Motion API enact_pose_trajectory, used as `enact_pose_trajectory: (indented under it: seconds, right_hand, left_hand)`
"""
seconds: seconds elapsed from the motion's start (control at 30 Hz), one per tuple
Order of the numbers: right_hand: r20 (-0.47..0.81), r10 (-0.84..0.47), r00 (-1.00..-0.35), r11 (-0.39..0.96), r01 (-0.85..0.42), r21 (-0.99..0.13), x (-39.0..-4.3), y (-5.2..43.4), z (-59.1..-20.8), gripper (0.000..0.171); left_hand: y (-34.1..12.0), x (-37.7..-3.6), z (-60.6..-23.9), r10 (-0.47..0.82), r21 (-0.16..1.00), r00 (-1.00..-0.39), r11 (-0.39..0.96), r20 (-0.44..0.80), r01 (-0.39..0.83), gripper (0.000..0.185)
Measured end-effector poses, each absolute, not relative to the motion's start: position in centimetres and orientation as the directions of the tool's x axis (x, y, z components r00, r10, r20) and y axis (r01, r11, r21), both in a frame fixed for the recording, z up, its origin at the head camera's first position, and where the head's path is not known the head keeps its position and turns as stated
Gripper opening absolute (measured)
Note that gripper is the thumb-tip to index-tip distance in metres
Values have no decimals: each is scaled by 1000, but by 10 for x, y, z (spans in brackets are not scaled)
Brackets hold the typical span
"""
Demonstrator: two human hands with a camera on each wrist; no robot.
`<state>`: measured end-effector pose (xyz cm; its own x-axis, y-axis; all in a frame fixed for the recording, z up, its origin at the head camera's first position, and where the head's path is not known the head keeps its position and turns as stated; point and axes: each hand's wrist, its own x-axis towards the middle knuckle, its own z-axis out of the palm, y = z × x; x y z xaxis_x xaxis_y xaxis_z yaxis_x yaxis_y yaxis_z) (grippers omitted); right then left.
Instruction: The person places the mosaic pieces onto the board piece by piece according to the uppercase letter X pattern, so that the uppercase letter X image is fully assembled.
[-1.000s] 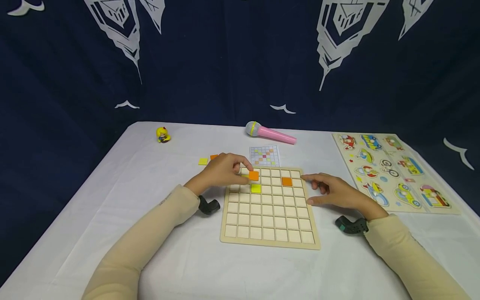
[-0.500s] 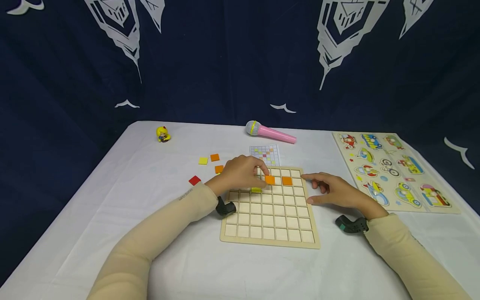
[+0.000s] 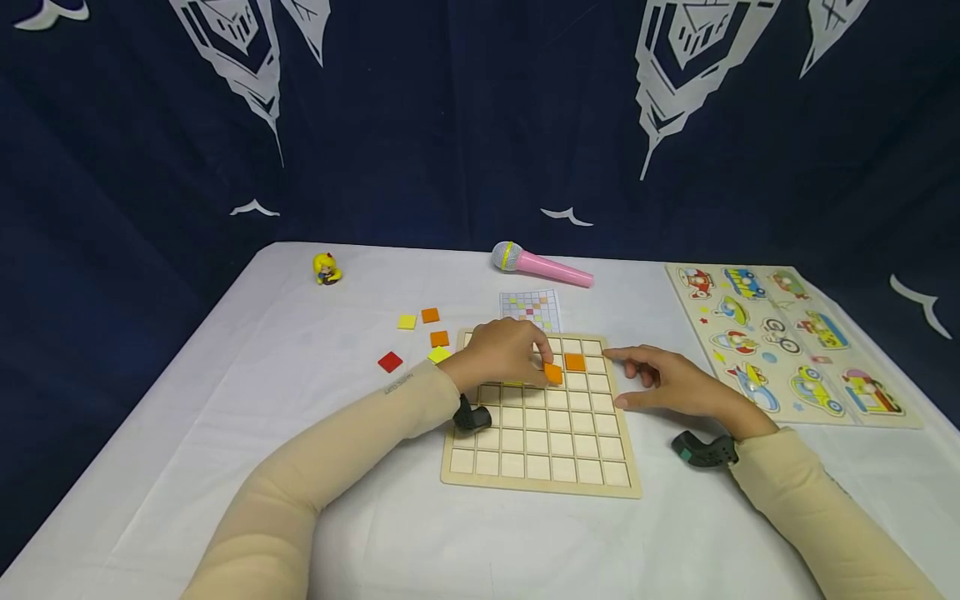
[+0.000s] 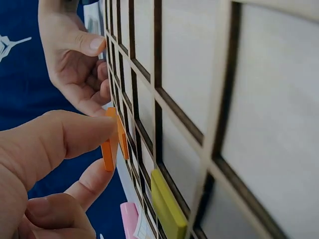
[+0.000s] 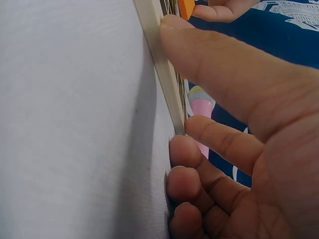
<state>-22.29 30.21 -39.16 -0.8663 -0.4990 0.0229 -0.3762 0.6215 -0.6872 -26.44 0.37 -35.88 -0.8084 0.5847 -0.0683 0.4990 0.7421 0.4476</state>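
My left hand (image 3: pixel 501 354) pinches an orange square tile (image 3: pixel 553 374) between thumb and fingertip, tilted just over the wooden grid board (image 3: pixel 540 488). In the left wrist view the same orange tile (image 4: pixel 108 144) shows edge-on. Another orange tile (image 3: pixel 575 362) lies in a cell near the board's upper right. A yellow tile (image 4: pixel 168 206) sits on the grid, mostly hidden by the left hand in the head view. Against the board's right edge rest the thumb and index finger of my right hand (image 3: pixel 667 382); its other fingers are bent on the tablecloth.
Loose on the cloth, left of the board, lie a red tile (image 3: pixel 390 362) and several orange and yellow ones. Behind the board is a printed coloured-grid card (image 3: pixel 529 307), then a pink microphone (image 3: pixel 551 271). A doll figurine (image 3: pixel 326 270) stands far left, a picture puzzle (image 3: pixel 768 375) right.
My left hand has carried the orange tile rightward across the board, then slightly toward me, tilting it. The loose tiles it covered now show. My right hand stays at the board's edge.
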Motion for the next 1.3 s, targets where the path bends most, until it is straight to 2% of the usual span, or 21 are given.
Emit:
enact_pose_trajectory:
  seconds: [0.4,0.83,1.1,1.3]
  right_hand:
    - [31,-503,-864,616,-383,-688,-223,302,-391,67]
    - [24,-501,-865,619,-377,-689,-224,303,-393,67]
    - [28,-504,-863,615,-382,-690,-224,303,-393,68]
    - [28,-504,-863,613,-381,-693,-223,303,-393,68]
  left_hand:
    - [14,-265,-361,569,378,-812,785,-125,491,18]
    - [7,-262,-361,562,394,-819,783,-117,481,21]
    - [-12,-254,-360,573,485,-816,737,-80,470,18]
    - [-37,-249,-360,644,615,-764,618,-40,489,24]
